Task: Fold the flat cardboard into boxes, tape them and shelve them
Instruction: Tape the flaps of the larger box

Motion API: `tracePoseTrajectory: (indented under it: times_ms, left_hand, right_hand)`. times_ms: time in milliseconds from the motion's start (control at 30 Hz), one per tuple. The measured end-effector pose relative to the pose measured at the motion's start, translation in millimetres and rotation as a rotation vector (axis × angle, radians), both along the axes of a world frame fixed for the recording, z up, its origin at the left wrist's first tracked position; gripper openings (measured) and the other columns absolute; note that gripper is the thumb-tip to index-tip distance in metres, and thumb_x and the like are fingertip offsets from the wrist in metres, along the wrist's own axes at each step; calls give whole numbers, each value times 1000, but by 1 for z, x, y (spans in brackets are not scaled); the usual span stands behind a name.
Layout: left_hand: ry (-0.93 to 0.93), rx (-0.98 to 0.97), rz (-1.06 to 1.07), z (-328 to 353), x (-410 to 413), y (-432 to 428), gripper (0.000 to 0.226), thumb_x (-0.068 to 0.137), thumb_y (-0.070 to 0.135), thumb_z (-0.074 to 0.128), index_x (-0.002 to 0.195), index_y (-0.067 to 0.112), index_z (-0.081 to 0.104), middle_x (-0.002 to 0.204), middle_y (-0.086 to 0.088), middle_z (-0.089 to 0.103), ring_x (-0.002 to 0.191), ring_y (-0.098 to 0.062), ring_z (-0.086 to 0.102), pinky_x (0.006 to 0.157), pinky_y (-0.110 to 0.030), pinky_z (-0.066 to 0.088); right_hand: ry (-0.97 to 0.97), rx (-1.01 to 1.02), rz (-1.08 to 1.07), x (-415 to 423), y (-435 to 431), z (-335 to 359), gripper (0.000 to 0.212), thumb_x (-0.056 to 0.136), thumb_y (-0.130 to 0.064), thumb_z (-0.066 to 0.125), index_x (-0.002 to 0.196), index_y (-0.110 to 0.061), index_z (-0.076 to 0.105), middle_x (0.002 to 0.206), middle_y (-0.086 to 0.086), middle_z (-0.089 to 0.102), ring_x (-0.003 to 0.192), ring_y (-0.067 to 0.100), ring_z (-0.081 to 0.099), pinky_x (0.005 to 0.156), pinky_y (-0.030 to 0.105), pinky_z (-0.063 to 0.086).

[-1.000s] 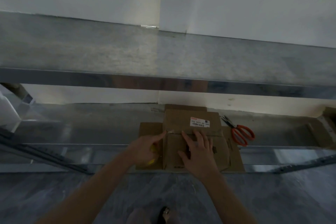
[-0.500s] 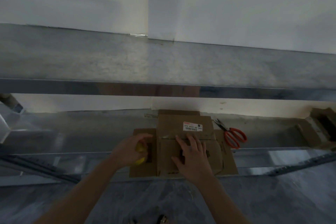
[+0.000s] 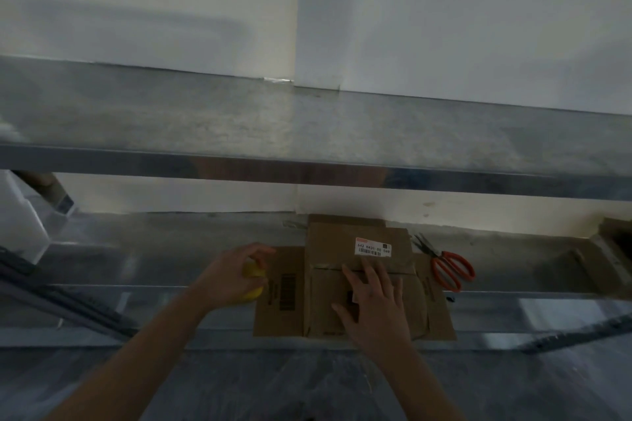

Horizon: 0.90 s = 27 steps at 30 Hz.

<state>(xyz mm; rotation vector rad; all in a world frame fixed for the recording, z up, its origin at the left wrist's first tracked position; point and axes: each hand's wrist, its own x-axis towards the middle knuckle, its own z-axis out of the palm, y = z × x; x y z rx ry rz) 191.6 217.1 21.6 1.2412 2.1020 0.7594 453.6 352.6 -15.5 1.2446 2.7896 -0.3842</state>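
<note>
I have the cardboard box (image 3: 328, 243) lying on the lower shelf (image 3: 154, 249). Its two top flaps meet in a seam (image 3: 328, 267) just under the white label (image 3: 373, 246). The right hand (image 3: 372, 304) lies flat on top of the box, fingers straight, pressing the near flap down just short of that seam. The left hand (image 3: 229, 278) sits just left of the box, over its spread side flap (image 3: 280, 311), fingers curled round a yellow tape roll (image 3: 252, 284). Whether a strip is drawn off I cannot tell (the light is poor and the roll is mostly hidden).

My worry is the seam. If the right hand lifts or slides before tape bridges it, I judge the flaps will spring up and the strip will land crooked or stick to itself. Pressing too hard could also shove the box off the shelf's front edge, which its near side seems to reach. The scissors (image 3: 448, 267) lie just right of the box, apart from it, and a blind reach for them could catch the blades.
</note>
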Motion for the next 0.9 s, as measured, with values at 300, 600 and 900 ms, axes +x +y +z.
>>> tracePoseTrajectory:
  times_ms: [300,600,900]
  left_hand:
    - [60,101,-5,17,4,-11,51,77,15,77,117,39,56,99,24,59,94,10,54,80,-14,41]
    - [161,111,4,4,-20,-43,49,74,18,76,115,38,58,99,25,56,92,-2,58,82,-23,46]
    - [115,53,-2,-6,-39,-46,46,74,17,76,115,31,61,101,20,60,94,-4,58,83,-22,44]
  right_hand:
    - [191,63,203,-37,-18,33,72,90,-71,14,151,-35,26,160,-2,23,151,22,3,121,41,-1]
    - [29,114,295,-95,-6,-8,63,98,-61,23,153,-31,19,163,-1,13,151,24,-10,119,49,-16]
    - [275,-209,309,-89,34,-6,62,90,-12,58,144,-35,38,158,-8,21,149,9,-4,123,37,4]
